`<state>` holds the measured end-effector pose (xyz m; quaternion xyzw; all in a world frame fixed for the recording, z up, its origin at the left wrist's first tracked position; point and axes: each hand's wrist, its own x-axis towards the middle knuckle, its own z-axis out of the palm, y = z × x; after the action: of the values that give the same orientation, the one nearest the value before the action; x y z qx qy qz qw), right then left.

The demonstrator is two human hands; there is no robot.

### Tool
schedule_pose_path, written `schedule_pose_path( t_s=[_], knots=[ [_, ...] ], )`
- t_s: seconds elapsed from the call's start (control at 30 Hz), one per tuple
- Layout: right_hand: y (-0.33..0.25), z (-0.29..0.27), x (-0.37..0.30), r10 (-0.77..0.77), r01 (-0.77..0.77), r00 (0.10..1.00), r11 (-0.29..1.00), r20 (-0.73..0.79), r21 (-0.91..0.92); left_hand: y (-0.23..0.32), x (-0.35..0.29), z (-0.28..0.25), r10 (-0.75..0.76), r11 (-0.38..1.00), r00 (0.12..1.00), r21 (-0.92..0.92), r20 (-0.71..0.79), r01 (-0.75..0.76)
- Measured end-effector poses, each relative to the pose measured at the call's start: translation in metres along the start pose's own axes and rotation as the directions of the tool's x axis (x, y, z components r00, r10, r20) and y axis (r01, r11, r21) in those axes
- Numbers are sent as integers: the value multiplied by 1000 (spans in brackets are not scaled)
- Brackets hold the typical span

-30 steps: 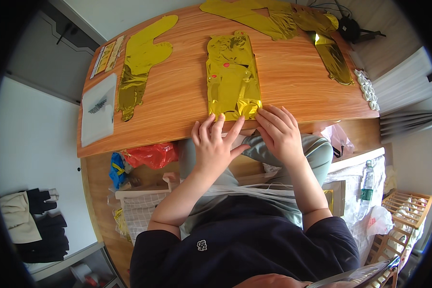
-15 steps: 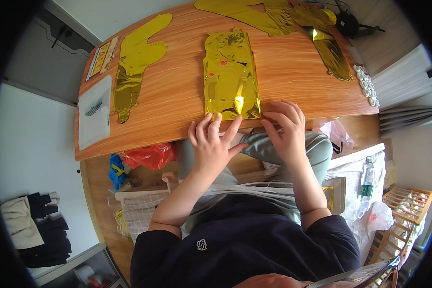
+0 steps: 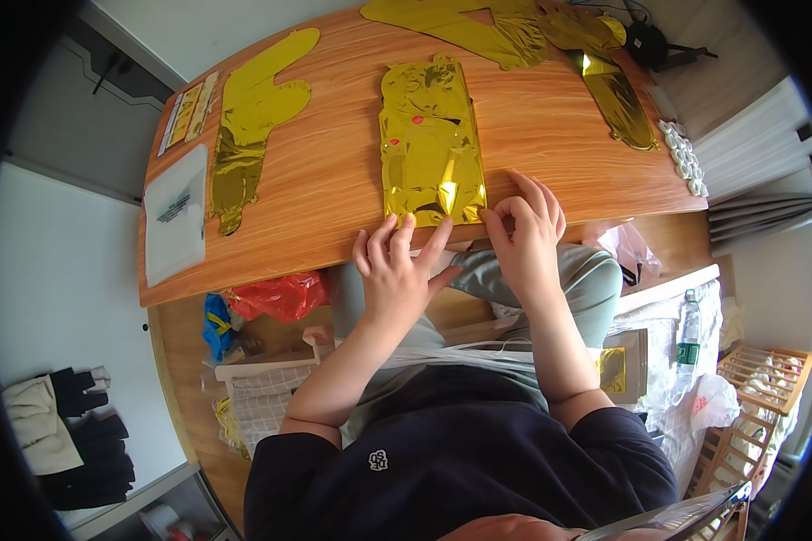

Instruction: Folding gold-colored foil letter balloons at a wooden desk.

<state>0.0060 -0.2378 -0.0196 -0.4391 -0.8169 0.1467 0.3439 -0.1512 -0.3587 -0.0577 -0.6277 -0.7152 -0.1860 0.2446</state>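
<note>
Gold, crinkled, rectangular foil sheet [image 3: 424, 167] with red spots [image 3: 417, 120] takes centre stage, its short end by the near rim of the wood-grain tabletop [image 3: 325, 180], presumably for easy reach! At the sheet's six o'clock edge, the left hand [image 3: 395, 270] fans its fingers wide, tips on the foil, seemingly to hold it flat. Over at five o'clock, the right hand [image 3: 528, 236] bends by the corner; pinching or merely touching, I can't say. Out at nine o'clock, a flat, lobed, gold foil shape [image 3: 257, 104] lies well apart, perhaps to leave working room.
</note>
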Motion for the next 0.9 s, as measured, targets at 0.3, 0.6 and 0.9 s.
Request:
schedule_pose_path(
  t_s=[0.3, 0.6, 0.9],
  knots=[
    [0, -11, 7, -30, 26, 998, 997, 47, 75, -2, -1, 4, -6, 1000, 1000, -7, 4, 6],
    [8, -23, 13, -563, 554, 816, 826, 128, 104, -5, 0, -2, -4, 998, 1000, -58, 18, 5],
    [36, -23, 2, -693, 688, 718, 721, 63, 86, -24, -11, -10, 24, 913, 991, -402, -134, -76]
  ],
)
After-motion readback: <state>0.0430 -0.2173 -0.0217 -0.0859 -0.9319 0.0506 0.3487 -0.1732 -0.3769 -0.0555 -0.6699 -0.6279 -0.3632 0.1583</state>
